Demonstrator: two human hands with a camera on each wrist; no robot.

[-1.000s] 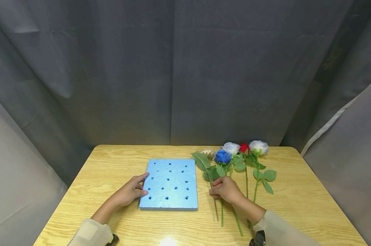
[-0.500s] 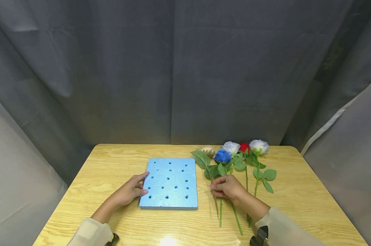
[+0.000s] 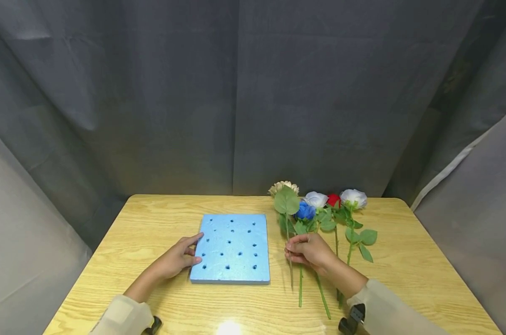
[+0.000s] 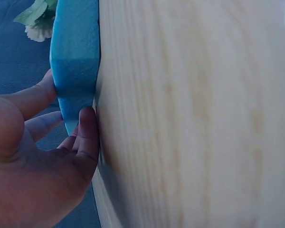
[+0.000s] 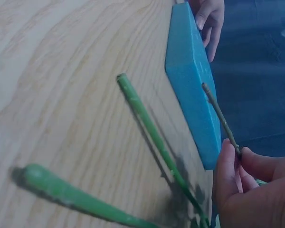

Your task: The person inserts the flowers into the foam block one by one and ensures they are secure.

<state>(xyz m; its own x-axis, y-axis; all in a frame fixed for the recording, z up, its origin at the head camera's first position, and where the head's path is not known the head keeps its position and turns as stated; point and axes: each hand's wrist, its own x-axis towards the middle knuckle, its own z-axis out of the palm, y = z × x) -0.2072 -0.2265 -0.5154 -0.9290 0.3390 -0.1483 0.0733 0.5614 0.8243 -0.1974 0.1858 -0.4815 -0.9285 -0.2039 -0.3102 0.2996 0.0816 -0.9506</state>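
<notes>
A light-blue foam board point(image 3: 240, 242) with several small holes lies flat on the table. My left hand point(image 3: 174, 261) holds its left edge, and in the left wrist view the fingertips point(image 4: 88, 121) lie against the board's side. My right hand point(image 3: 313, 253) pinches the thin brown stem point(image 5: 221, 116) of a cream artificial flower point(image 3: 284, 187). That flower is tilted, its head raised at the back and its lower stem end pointing toward the table's front. A blue rose point(image 3: 306, 211) lies close by, its stem partly hidden under my right hand.
Two white roses, one on the left point(image 3: 315, 199) and one on the right point(image 3: 354, 198), lie with a red rose point(image 3: 333, 200) at the table's back right. Their stems point forward. Grey curtains point(image 3: 236, 102) stand behind the wooden table point(image 3: 165, 218).
The cream flower has been lifted off the table, its head rising and its large leaf turning. My right hand shifted slightly. The left hand and the board have stayed in place.
</notes>
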